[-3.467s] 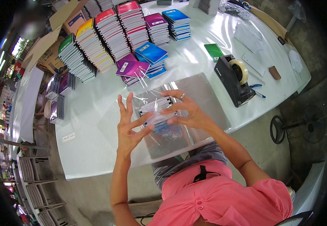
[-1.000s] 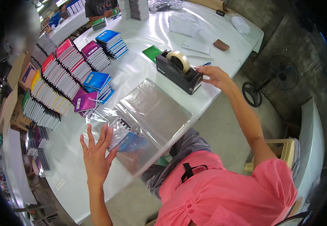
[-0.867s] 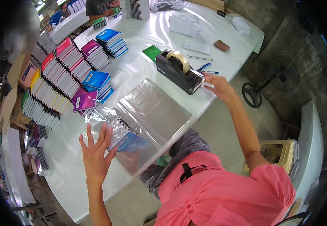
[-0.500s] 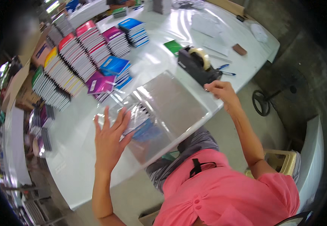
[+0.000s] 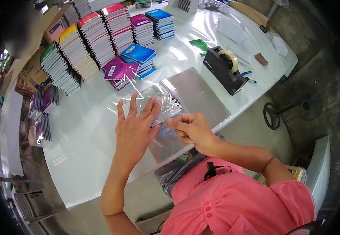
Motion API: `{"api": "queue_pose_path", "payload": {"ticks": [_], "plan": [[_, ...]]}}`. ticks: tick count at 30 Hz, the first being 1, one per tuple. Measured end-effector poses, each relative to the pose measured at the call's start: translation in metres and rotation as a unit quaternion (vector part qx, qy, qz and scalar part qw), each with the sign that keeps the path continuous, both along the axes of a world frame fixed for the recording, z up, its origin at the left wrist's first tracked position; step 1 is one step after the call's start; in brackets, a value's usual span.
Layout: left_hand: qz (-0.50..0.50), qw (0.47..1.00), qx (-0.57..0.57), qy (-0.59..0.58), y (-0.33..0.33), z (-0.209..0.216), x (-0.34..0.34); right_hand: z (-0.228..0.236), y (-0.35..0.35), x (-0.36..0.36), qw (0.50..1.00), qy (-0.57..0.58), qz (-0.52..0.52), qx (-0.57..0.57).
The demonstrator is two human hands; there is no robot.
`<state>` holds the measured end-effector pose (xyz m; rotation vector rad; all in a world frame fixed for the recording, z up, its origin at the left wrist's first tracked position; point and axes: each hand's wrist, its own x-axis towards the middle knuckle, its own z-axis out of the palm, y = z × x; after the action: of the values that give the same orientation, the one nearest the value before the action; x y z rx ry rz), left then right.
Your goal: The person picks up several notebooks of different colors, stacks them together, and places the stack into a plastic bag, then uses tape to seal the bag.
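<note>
Under my left hand lies a spiral notebook in a clear plastic wrapper, its black coil showing at the right. That hand is spread flat, its fingers pressing the crinkled plastic. My right hand is closed in a pinch at the notebook's lower right corner, close to my left thumb. What it pinches looks like a small piece of clear tape, barely visible. The notebook rests partly on a flat stack of clear plastic sheets. To the right of these stands a black tape dispenser with a roll of tape.
Tall stacks of notebooks in several colours stand at the back left. Nearer are purple notebooks and blue notebooks. Pens, a brown block and a green card lie at the right. The white table's edge runs along my side.
My right hand has moved left from the tape dispenser's cutting end to the wrapped notebook. My left hand stays spread on the wrapper. The view has shifted slightly.
</note>
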<state>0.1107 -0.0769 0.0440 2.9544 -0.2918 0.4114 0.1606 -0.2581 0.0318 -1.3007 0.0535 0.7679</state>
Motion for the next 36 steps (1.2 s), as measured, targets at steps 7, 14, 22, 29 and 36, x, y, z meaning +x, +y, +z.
{"api": "queue_pose_path", "payload": {"ticks": [7, 14, 22, 29, 36], "plan": [[-0.048, 0.957, -0.262, 0.112, 0.013, -0.001, 0.043, -0.025, 0.004, -0.002, 0.996, -0.081, -0.019, -0.035], [-0.082, 0.912, -0.365, 0.172, 0.018, -0.011, 0.039, -0.065, -0.022, 0.057, 0.847, -0.38, 0.223, -0.297], [0.015, 0.958, -0.147, 0.246, -0.014, 0.022, 0.036, -0.046, -0.003, 0.08, 0.845, -0.513, 0.105, -0.107], [0.033, 0.991, -0.084, 0.097, 0.01, 0.052, -0.018, -0.001, 0.044, 0.072, 0.748, -0.593, 0.29, -0.064], [0.213, 0.976, -0.033, 0.043, 0.084, 0.062, -0.057, 0.004, 0.181, 0.057, 0.58, -0.777, 0.206, 0.132]]}}
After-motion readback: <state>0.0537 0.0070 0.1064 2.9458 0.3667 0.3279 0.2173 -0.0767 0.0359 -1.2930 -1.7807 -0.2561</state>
